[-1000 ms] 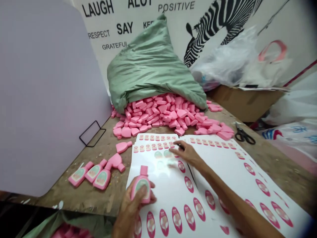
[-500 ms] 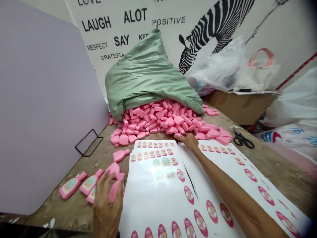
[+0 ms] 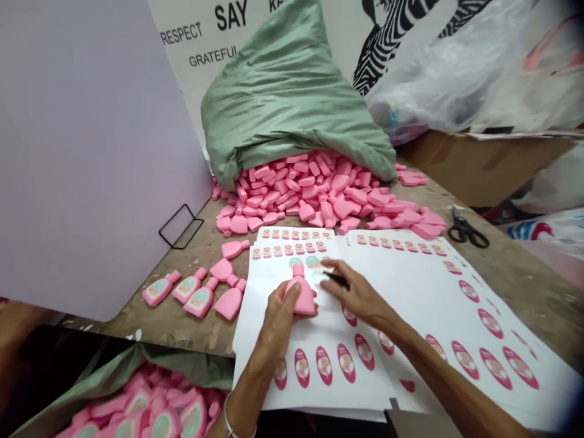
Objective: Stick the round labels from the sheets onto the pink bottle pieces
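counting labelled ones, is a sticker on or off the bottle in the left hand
Off on the visible face: the bottle in the left hand shows plain pink. Far side: cannot tell.

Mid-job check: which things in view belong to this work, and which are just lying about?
Likely part of the job:
pink bottle-shaped piece in the left hand
slim black tool in the right hand
white paper sticker sheets
heaped pink pieces by the green cloth sack

Probably just lying about:
black-handled scissors
black wire frame
brown cardboard box

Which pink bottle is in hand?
The pink bottle in the left hand, over the label sheets, no label on its visible face; the others are unheld.
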### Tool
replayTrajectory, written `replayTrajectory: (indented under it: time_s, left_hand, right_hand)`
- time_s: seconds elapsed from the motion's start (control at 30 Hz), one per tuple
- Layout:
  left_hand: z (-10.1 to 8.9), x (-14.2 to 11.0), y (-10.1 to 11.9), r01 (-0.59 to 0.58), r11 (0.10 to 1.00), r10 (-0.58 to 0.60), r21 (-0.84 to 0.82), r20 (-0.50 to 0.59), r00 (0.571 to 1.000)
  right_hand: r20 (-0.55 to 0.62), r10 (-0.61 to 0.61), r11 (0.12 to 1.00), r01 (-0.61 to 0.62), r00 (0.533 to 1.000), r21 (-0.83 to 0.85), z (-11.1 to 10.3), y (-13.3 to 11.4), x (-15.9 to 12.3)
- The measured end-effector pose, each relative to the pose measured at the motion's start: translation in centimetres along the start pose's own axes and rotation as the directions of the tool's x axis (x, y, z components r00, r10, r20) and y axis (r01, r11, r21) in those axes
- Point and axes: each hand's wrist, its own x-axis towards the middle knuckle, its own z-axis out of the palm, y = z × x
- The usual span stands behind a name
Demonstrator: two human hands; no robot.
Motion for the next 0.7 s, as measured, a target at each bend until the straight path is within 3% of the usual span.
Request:
replayTrajectory:
  time_s: [0.07, 0.13, 0.3, 0.47, 0.7]
  left_hand:
    - [-0.2, 0.2, -0.1, -0.021, 0.998, 0.024, 0.062, -0.044, 0.999]
    - [-0.1, 0.8, -0.3, -0.046, 0.989, 0.056, 0.14, -0.066, 0.996]
    - [1.2, 2.7, -1.2, -0.068, 0.97, 0.082, 0.233, -0.051, 0.995]
    - [1.4, 3.2, -1.9, -0.06, 0.975, 0.064, 0.214, -0.011, 0.998]
    - [0.6, 2.0, -1.7, 0.011, 0.971, -0.019, 0.237, 0.028, 0.999]
  right_hand:
    - [-0.138, 0.029, 0.99, -0.048, 0.99, -0.135, -0.7, 2.1, 1.1]
    - [-0.227, -0.03, 0.943, -0.048, 0.973, -0.331, -1.1, 3.9, 2.2]
    - [-0.146, -0.249, 0.794, 0.115, 0.957, -0.597, -0.4, 5.2, 2.7]
    - [-0.086, -0.299, 0.729, 0.169, 0.95, -0.663, -0.2, 4.8, 2.5]
    - [-0.031, -0.244, 0.783, 0.178, 0.969, -0.596, -0.3, 5.1, 1.6]
